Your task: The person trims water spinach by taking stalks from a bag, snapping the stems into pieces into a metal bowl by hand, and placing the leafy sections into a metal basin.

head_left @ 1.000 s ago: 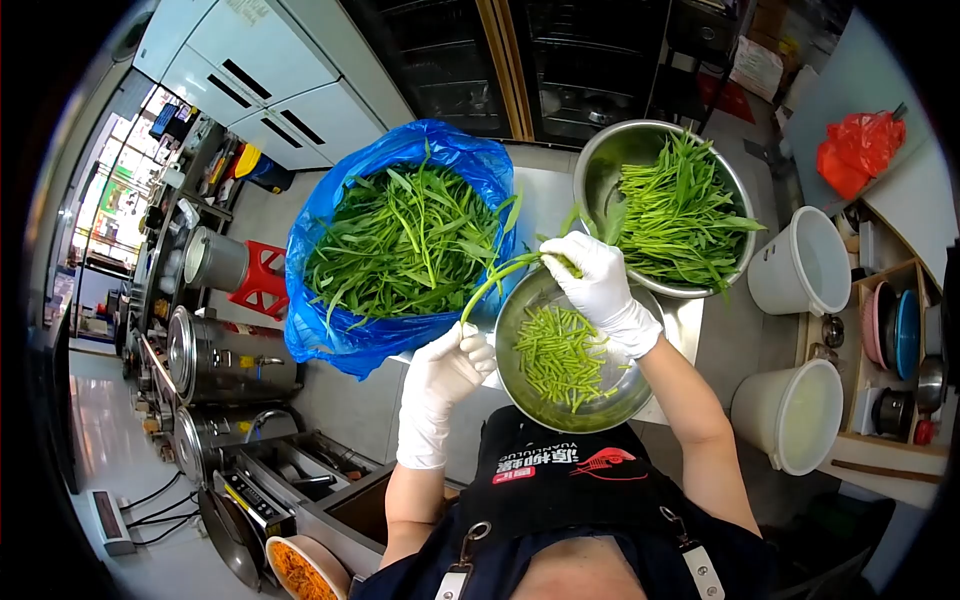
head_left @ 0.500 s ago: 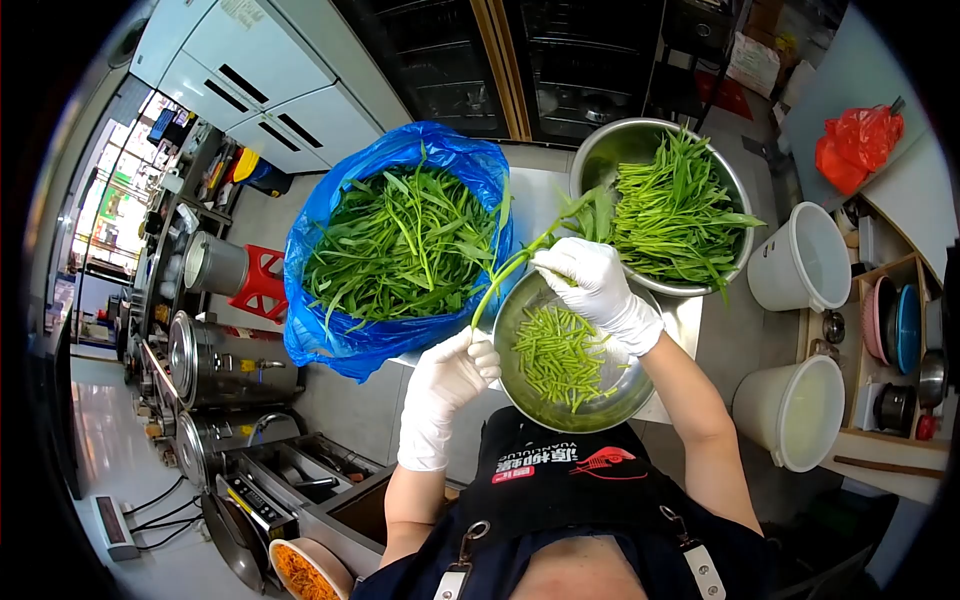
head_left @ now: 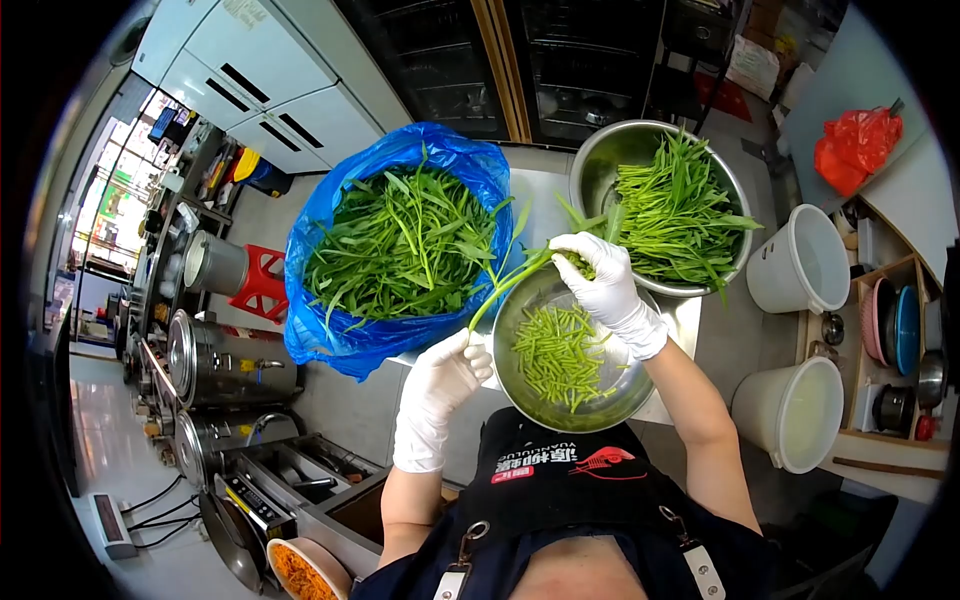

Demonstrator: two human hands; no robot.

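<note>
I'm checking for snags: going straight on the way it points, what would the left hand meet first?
Beyond the green stem it holds, the left hand would probably meet the near right edge of the blue plastic bag first, though this single view leaves depth unclear.

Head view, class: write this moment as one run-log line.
left hand: holds green stem; right hand: grips same stem; nearer bowl: short stem pieces

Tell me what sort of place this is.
Probably a commercial kitchen: there are large steel vessels with taps, a white cabinet resembling a multi-door fridge, and a steel bowl holding cut green stems.
</note>
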